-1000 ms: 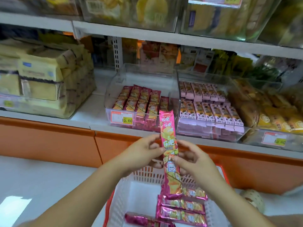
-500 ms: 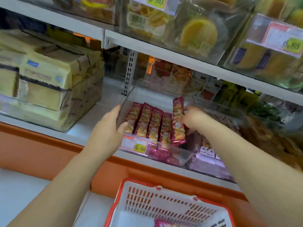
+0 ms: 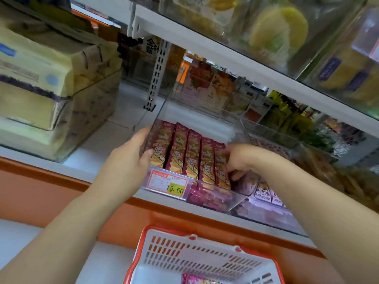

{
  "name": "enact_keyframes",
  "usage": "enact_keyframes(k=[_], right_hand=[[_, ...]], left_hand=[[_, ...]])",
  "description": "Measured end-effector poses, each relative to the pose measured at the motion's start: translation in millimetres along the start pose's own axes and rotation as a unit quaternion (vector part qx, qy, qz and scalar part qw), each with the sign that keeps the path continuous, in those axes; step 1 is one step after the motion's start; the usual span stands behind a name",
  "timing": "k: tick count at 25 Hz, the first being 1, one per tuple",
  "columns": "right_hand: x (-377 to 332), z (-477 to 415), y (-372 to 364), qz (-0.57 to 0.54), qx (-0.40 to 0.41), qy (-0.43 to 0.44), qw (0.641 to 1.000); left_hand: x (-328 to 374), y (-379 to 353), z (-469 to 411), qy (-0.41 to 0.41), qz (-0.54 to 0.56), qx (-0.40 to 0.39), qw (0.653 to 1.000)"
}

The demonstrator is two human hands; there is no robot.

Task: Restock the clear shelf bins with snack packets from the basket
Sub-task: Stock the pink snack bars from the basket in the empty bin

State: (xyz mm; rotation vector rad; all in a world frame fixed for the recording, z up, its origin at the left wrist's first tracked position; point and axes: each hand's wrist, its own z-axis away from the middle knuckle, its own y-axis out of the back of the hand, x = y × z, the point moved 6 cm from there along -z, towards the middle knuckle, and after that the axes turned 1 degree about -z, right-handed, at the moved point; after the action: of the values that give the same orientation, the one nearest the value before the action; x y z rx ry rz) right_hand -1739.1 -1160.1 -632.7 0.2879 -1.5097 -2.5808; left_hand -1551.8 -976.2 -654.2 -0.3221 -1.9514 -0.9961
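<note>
A clear shelf bin (image 3: 158, 111) on the middle shelf holds a row of several red-and-yellow snack packets (image 3: 192, 152) lying side by side. My left hand (image 3: 125, 162) grips the bin's left wall, thumb inside and fingers outside. My right hand (image 3: 242, 160) reaches into the bin's right side, its fingers curled on the rightmost snack packet (image 3: 220, 160), which lies in line with the row. Below, the white basket with a red rim (image 3: 201, 255) shows one pink packet (image 3: 194, 279) at the frame's bottom edge.
A price tag reading 15.60 (image 3: 168, 183) is on the bin's front. A neighbouring bin of pink-and-white packets (image 3: 264, 191) stands to the right, a bin of yellow packs (image 3: 41, 89) to the left. The upper shelf (image 3: 225, 56) hangs low overhead.
The packet, lifted from the basket a second ago and held upright over the bin half a second ago, now lies at the row's right end. My left hand has closed onto the bin's left wall.
</note>
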Motion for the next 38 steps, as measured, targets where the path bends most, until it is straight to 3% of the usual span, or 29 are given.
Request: enact_keyframes(k=[3,7,13,16,18,19,20,22,25,28,32,35,38], right_hand=[[-0.7,-1.7,5.5,-0.026,-0.023,0.021,0.999],[-3.2,-7.1,22.2,0.005,0.010,0.046,0.999],[-12.5,1.6,3.9,0.172,-0.031,0.071,0.982],[-8.1,25.2,20.4,0.007,0.062,0.156,0.986],[6.3,59.8,21.5,-0.181,0.110,0.235,0.949],[16.8,79.4,15.1,-0.262,0.093,0.267,0.923],[28.4,95.7,3.1,-0.322,0.045,0.287,0.901],[61.6,106.7,-46.6,-0.345,-0.091,0.279,0.891],[132.6,70.1,-161.3,-0.236,-0.201,0.163,0.937],[199.0,31.5,-274.6,-0.156,-0.216,0.038,0.963],[231.2,24.7,-372.8,-0.121,-0.256,0.036,0.958],[237.5,27.2,-410.0,-0.164,-0.272,0.021,0.948],[232.3,32.9,-435.0,-0.215,-0.294,-0.009,0.931]], left_hand=[[-1.0,0.4,-0.6,-0.002,0.008,-0.007,1.000],[0.6,1.0,-1.8,-0.007,0.009,-0.011,1.000],[0.6,-1.2,2.8,-0.010,-0.008,-0.014,1.000],[5.4,3.6,12.7,-0.030,-0.048,0.027,0.998],[27.6,10.0,30.3,-0.133,-0.099,0.109,0.980],[41.4,6.9,43.3,-0.188,-0.099,0.126,0.969],[53.1,-3.4,56.3,-0.229,-0.090,0.108,0.963],[62.8,-48.2,85.4,-0.252,-0.089,-0.017,0.963],[15.7,-140.5,139.9,-0.163,-0.151,-0.258,0.940],[-56.8,-205.2,208.2,-0.048,-0.192,-0.454,0.869],[-119.7,-226.3,263.2,0.057,-0.234,-0.516,0.822],[-145.9,-236.4,287.0,0.071,-0.286,-0.548,0.783],[-160.1,-246.9,292.6,0.084,-0.296,-0.552,0.775]])
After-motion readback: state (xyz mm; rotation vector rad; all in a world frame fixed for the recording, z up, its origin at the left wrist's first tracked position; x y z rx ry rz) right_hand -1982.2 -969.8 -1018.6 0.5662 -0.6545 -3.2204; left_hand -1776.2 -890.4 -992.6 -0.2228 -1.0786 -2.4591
